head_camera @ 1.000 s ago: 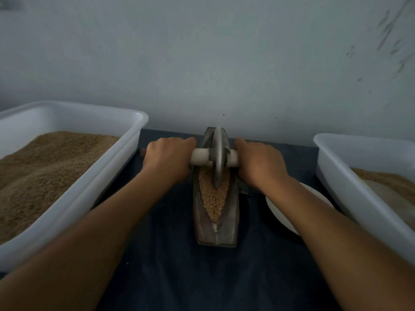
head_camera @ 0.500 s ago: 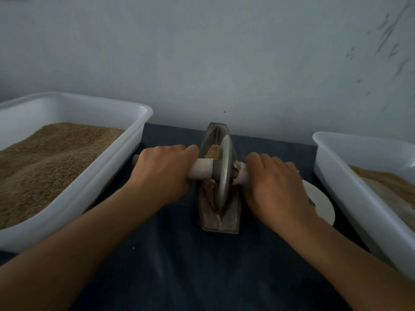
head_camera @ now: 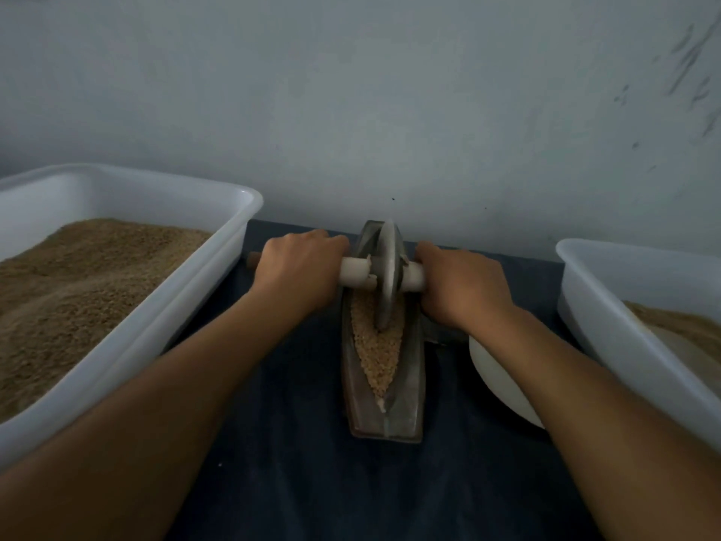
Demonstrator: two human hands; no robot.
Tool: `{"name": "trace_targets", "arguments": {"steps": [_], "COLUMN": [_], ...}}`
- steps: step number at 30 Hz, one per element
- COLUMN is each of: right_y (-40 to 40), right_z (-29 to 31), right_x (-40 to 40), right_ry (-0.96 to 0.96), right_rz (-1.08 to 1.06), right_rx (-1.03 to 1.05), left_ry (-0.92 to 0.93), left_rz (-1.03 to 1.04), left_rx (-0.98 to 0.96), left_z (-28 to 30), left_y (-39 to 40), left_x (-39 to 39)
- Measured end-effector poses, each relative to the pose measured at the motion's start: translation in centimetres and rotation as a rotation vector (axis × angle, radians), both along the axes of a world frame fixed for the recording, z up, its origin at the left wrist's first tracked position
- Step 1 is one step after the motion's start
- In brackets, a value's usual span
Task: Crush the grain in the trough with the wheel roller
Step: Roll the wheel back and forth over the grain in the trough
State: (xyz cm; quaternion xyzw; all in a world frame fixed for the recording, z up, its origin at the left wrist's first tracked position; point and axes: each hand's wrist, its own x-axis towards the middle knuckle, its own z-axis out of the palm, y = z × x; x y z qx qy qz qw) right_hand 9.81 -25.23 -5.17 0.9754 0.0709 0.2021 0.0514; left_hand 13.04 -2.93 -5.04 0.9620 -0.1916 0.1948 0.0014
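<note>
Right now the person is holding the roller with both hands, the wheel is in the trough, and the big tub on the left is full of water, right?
Almost. The left tub holds brown grain, not water, as the head view shows. Both the left hand and the right hand do grip the wheel roller, whose wheel sits in the trough.

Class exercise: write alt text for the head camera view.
Two hands, left hand and right hand, grip the axle of a wheel roller standing in a grain-filled trough. White tubs of grain flank it.

Both arms out fwd; left hand point(head_camera: 300, 267) & right hand point(head_camera: 464, 287) fisted (knuckles up) round roller axle point(head_camera: 353, 272).
</note>
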Motion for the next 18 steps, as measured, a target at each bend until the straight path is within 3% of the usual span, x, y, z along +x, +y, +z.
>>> {"name": "trace_targets", "arguments": {"steps": [8, 18], "right_y": [-0.5, 0.6], "right_z": [0.9, -0.4], "right_x": [2.8, -2.3], "right_ry": [0.058, -0.127], "right_rz": [0.022, 0.037], "right_rx": [-0.044, -0.06], "left_ry": [0.099, 0.065], "left_rz": [0.01, 0.022], "left_rx": [-0.023, 0.026], "left_z": [0.3, -0.1], "left_y": [-0.2, 0.6], "left_x": [1.8, -1.6]}}
